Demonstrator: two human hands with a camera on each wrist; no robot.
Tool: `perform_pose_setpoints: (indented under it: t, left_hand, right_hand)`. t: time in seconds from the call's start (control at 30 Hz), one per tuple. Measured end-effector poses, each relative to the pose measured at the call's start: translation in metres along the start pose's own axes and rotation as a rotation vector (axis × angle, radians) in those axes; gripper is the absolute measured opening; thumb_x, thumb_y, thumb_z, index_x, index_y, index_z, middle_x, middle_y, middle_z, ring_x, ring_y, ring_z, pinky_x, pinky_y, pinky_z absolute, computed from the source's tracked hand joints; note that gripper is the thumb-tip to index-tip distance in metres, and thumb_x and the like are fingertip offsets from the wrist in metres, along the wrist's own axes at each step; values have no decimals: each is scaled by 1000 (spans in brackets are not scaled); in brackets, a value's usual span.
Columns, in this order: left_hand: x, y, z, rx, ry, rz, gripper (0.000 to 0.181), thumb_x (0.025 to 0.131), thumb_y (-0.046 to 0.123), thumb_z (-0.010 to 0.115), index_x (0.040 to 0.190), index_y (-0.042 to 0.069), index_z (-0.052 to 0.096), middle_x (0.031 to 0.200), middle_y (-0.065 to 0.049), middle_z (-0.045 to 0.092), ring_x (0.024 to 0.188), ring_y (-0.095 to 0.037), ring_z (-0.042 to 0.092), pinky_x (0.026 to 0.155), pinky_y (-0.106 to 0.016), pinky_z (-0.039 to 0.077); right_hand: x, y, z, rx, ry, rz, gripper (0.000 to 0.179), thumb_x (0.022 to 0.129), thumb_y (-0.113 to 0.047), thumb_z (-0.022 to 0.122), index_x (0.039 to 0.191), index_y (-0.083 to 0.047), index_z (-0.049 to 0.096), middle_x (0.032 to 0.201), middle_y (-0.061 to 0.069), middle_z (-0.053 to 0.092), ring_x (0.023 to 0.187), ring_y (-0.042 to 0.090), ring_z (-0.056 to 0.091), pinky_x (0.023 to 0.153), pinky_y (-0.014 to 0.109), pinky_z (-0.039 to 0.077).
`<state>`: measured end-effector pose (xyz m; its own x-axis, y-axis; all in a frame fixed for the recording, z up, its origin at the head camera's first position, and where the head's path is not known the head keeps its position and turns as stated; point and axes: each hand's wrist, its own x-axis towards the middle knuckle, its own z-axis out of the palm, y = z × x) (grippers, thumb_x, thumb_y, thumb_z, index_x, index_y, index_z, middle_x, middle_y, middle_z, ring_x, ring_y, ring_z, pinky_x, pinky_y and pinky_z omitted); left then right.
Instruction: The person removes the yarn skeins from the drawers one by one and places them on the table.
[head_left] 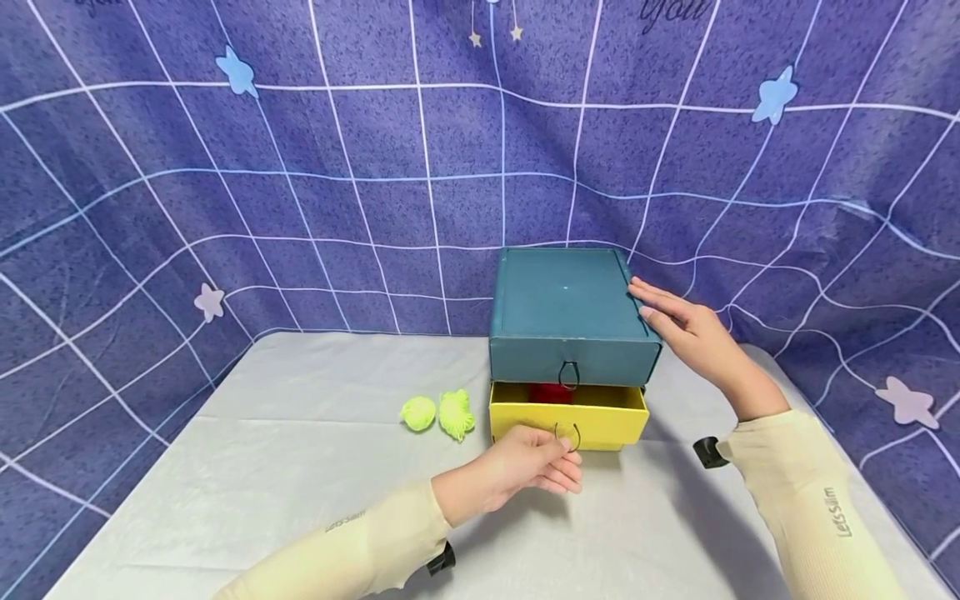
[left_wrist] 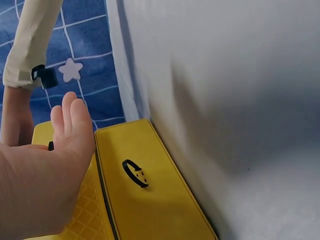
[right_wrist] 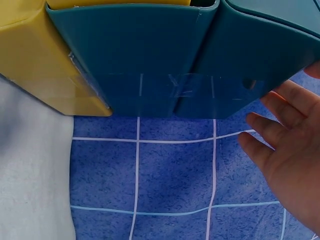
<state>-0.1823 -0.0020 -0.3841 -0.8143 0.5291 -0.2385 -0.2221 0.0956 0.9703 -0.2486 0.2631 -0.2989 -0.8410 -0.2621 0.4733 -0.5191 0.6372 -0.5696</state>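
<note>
My left hand (head_left: 528,467) is at the front of a pulled-out yellow drawer (head_left: 517,423). Its thumb and fingers pinch a thin black loop handle (head_left: 576,433), while the other fingertips stretch out. Inside the drawer lies a red item (head_left: 550,393), mostly hidden. Directly above is a teal drawer box (head_left: 566,292) with its own black loop. My right hand (head_left: 693,337) rests with extended fingers along that box's right top edge; its fingers (right_wrist: 272,132) touch the box's side in the right wrist view. Another yellow front (left_wrist: 155,195) with a black handle appears in the left wrist view.
Left of the drawers, a fluffy lime-green ball (head_left: 418,412) and a lime-green yarn-like tuft (head_left: 456,414) lie on the white-covered table (head_left: 300,467). A purple-blue grid-patterned curtain (head_left: 375,208) hangs behind the drawers and at the sides.
</note>
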Motion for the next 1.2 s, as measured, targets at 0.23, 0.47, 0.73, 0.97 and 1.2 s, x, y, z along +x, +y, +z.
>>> perform_pose_setpoints:
  t: [0.23, 0.47, 0.73, 0.97, 1.2]
  left_hand:
    - [-14, -4, 4, 10, -32, 1, 25, 99, 11, 52, 99, -10, 65, 88, -22, 70, 81, -35, 71, 73, -40, 59]
    - [-28, -7, 8, 31, -59, 1, 26, 99, 13, 52, 97, -10, 65, 86, -22, 70, 81, -35, 71, 70, -37, 59]
    - [-41, -10, 11, 54, -71, -2, 23, 98, 11, 54, 88, -7, 66, 79, -22, 70, 77, -32, 71, 67, -35, 59]
    - [-49, -13, 12, 65, -80, -2, 26, 98, 11, 55, 90, -11, 64, 79, -24, 69, 77, -33, 71, 66, -35, 59]
    - [-52, -16, 14, 58, -114, -7, 28, 98, 12, 54, 92, -13, 64, 82, -27, 69, 79, -37, 70, 67, -37, 59]
  right_hand:
    - [0, 0, 0, 11, -11, 8, 39, 101, -25, 50, 139, -16, 53, 148, 0, 44, 137, 29, 35, 110, 53, 29]
    - [0, 0, 0, 5, -5, 3, 39, 101, -24, 51, 138, -16, 54, 147, 0, 44, 137, 30, 36, 112, 45, 29]
    - [1, 1, 0, 10, -9, 8, 39, 101, -25, 51, 139, -17, 53, 147, 0, 44, 137, 30, 35, 112, 50, 28]
    - [1, 1, 0, 8, -15, 12, 39, 101, -26, 50, 139, -16, 53, 147, 1, 44, 137, 31, 35, 110, 54, 28]
    - [1, 0, -1, 11, -17, 9, 39, 101, -25, 50, 139, -16, 52, 148, 1, 43, 138, 30, 34, 110, 54, 28]
